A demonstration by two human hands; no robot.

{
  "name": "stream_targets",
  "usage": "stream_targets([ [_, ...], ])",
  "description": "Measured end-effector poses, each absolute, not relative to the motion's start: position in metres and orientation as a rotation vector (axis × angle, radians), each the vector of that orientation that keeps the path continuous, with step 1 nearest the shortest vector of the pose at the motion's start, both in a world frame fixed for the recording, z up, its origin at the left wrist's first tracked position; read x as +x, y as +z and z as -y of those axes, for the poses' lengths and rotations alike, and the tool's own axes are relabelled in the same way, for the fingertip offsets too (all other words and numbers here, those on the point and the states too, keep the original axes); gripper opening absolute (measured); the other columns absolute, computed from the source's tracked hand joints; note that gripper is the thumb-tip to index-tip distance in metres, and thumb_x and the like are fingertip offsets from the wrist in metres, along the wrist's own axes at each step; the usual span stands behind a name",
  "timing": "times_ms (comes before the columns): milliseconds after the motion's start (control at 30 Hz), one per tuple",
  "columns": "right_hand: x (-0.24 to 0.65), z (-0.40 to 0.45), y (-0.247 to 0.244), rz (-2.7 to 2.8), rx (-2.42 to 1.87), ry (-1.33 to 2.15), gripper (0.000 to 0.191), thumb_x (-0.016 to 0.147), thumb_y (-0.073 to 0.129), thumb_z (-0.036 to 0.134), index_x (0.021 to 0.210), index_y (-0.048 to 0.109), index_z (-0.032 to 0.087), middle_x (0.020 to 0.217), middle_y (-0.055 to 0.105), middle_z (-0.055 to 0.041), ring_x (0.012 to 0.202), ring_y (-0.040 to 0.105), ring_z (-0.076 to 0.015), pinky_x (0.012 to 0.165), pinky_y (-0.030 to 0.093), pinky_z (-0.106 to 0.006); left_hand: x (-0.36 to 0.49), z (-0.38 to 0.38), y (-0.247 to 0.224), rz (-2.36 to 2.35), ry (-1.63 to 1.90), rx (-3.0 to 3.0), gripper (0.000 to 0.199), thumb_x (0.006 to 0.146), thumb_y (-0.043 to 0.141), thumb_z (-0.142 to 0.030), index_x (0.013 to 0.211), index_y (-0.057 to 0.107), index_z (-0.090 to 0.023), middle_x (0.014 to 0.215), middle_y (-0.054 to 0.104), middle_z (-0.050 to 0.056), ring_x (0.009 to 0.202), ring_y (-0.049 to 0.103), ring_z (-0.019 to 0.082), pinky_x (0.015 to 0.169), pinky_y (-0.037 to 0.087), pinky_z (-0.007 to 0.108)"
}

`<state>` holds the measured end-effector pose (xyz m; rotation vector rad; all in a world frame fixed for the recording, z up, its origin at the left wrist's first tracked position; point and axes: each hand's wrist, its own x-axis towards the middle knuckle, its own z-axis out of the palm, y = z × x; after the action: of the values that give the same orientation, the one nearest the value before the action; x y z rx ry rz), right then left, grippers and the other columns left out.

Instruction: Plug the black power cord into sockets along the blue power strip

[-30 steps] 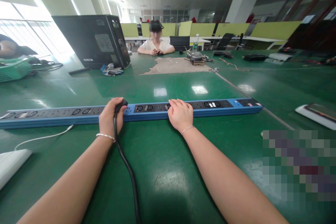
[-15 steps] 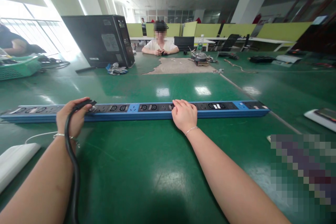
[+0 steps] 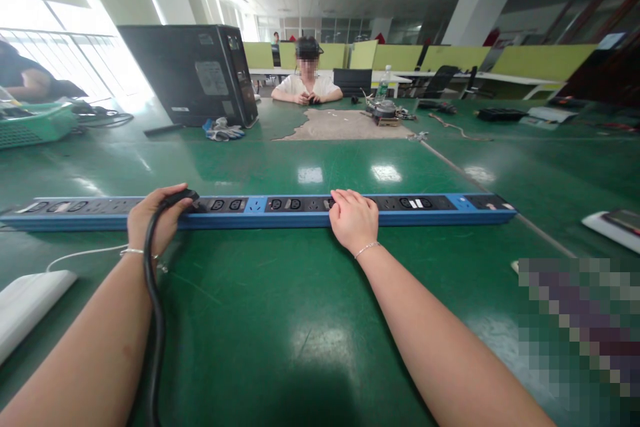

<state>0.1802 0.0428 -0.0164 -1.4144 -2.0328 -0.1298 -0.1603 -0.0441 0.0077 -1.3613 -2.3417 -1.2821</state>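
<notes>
A long blue and black power strip (image 3: 290,220) lies across the table in front of me, with a row of sockets along its top face. My left hand (image 3: 153,217) is closed round a black power plug (image 3: 182,197), held over the left part of the strip. From that plug a thick black cable (image 3: 157,320) runs down past my wrist toward me. The plug's front end is close to a socket; whether it touches is not clear. Right of the middle, my right hand (image 3: 354,220) grips the strip, fingers over the top, covering some sockets.
The green table (image 3: 240,320) carries a black computer case (image 3: 185,77), gloves (image 3: 223,129) and a green basket (image 3: 37,125) farther back. White devices (image 3: 35,307) lie at both sides. Across the table sits a person (image 3: 307,83). A bottle (image 3: 384,83) stands beyond some parts.
My left hand has moved right along the power strip with the plug and cable. My right hand stays on the strip in the same place.
</notes>
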Motion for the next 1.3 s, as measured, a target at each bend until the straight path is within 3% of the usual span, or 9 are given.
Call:
stream_targets([
  [700,0.18,-0.043,-0.016,2.053,-1.432,-0.138,0.039,0.087,0.036,0.024,0.115,0.063,0.023,0.122,0.061,-0.0024,0.117,0.049,-0.019,0.096,0.027,-0.036,-0.152,0.046,0.003,2.257,-1.289,-1.417,0.033,0.072,0.066,-0.03,0.104,0.066,-0.026,0.107,0.069,-0.002,0.101,0.062,0.016,0.097,0.044,0.032],
  [967,0.18,-0.042,-0.015,2.046,-1.425,-0.126,0.039,0.087,0.037,0.023,0.115,0.063,0.023,0.122,0.062,-0.0029,0.117,0.049,-0.0197,0.096,0.028,-0.037,-0.166,0.053,0.001,2.16,-1.102,-1.705,0.038,0.077,0.052,-0.037,0.112,0.062,-0.025,0.117,0.065,0.001,0.106,0.06,0.019,0.099,0.042,0.034],
  [1133,0.18,-0.042,-0.016,2.039,-1.412,-0.112,0.039,0.087,0.037,0.024,0.115,0.064,0.023,0.121,0.062,-0.0026,0.116,0.049,-0.0198,0.096,0.028,-0.037,-0.183,0.06,0.011,2.248,-0.913,-1.854,0.044,0.074,0.047,-0.036,0.115,0.061,-0.029,0.122,0.062,-0.004,0.111,0.057,0.019,0.102,0.039,0.034],
  [1233,0.18,-0.042,-0.017,2.037,-1.409,-0.112,0.039,0.087,0.037,0.024,0.114,0.064,0.023,0.121,0.062,-0.0025,0.116,0.049,-0.0196,0.097,0.027,-0.037,-0.183,0.058,0.033,2.339,-0.722,-1.865,0.043,0.074,0.038,-0.029,0.107,0.066,-0.028,0.116,0.064,-0.002,0.109,0.057,0.019,0.102,0.039,0.034],
  [1300,0.18,-0.043,-0.017,2.033,-1.411,-0.113,0.038,0.086,0.037,0.024,0.114,0.064,0.023,0.121,0.062,-0.0021,0.116,0.049,-0.0194,0.096,0.027,-0.037,-0.176,0.053,0.047,2.491,-0.538,-1.664,0.043,0.078,0.034,-0.036,0.102,0.068,-0.026,0.109,0.067,0.003,0.102,0.06,0.023,0.093,0.044,0.039],
])
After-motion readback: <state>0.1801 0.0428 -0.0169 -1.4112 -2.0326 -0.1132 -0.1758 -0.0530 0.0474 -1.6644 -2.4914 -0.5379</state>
